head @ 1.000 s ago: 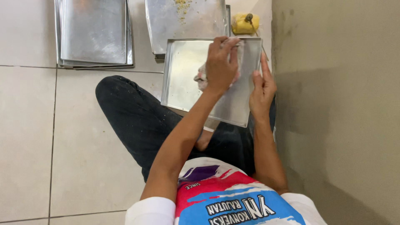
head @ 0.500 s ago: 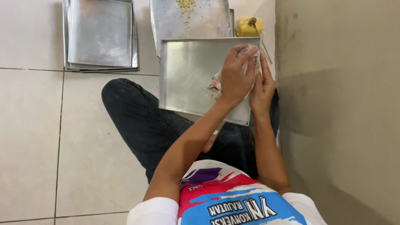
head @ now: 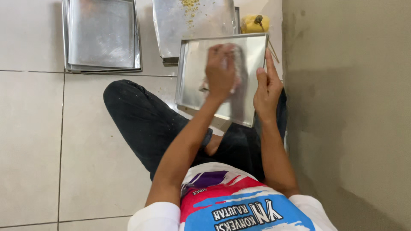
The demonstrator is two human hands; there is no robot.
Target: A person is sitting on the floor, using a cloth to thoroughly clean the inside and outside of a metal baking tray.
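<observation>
Fingers of left hand (head: 221,67) curl over a pale cloth/pad (head: 236,64), pressing it onto the metal baking tray (head: 195,72). Blurred, so I read a wiping stroke. Right hand (head: 267,87) braces the tray's right edge w/ fingers extended, index up along the rim; whether the thumb hooks under I can't tell. Tray rests tilted on the lap over the black trousers (head: 145,119), prob. so the inside faces up for wiping. Vs 0.5 s ago: left hand has moved from tray's right side toward mid. Beyond: stacked trays (head: 100,36), crumb-strewn tray (head: 192,23), yellow container (head: 254,23).
</observation>
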